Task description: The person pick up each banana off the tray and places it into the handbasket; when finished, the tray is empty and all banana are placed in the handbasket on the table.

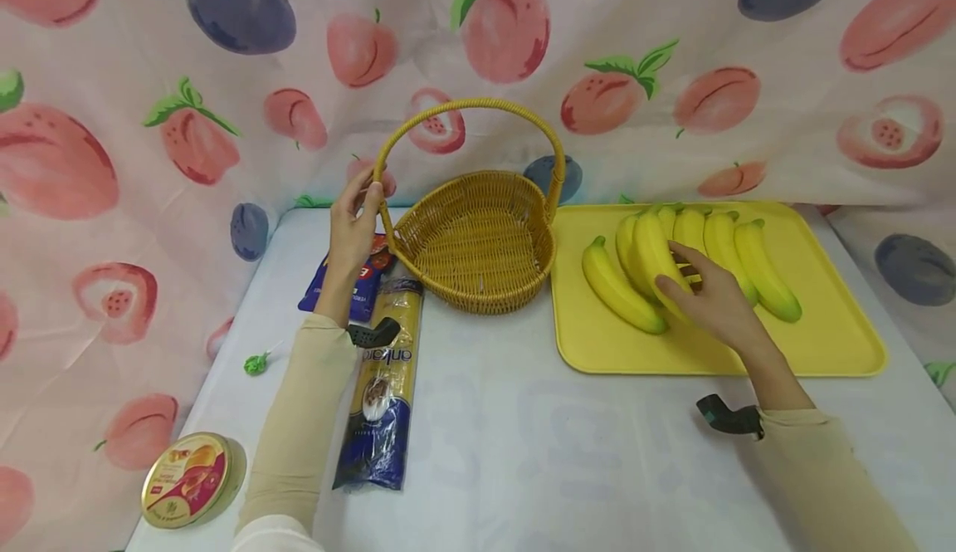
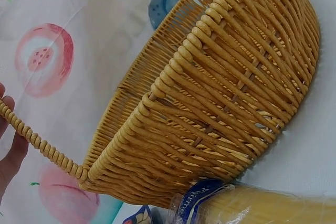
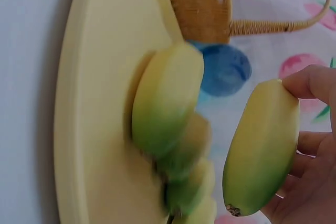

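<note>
A yellow wicker basket (image 1: 478, 295) with a tall arched handle (image 1: 469, 105) stands at the back middle of the table. My left hand (image 1: 354, 232) holds the left side of that handle; in the left wrist view its fingertips (image 2: 16, 153) show around the handle (image 2: 50, 151). On the right, my right hand (image 1: 713, 299) grips a banana (image 1: 656, 257), thumb on one side and fingers on the other. The right wrist view shows this banana (image 3: 262, 145) apart from the tray surface. Several other bananas (image 1: 767, 270) lie on the yellow tray (image 1: 829, 336).
Left of the basket lie a long pack of spaghetti (image 1: 388, 378) and a blue packet (image 1: 363, 290), partly behind the left arm. Farther left are a green-wrapped lollipop (image 1: 256, 363) and a round tin (image 1: 187, 481). A fruit-print cloth (image 1: 582, 29) hangs behind the table.
</note>
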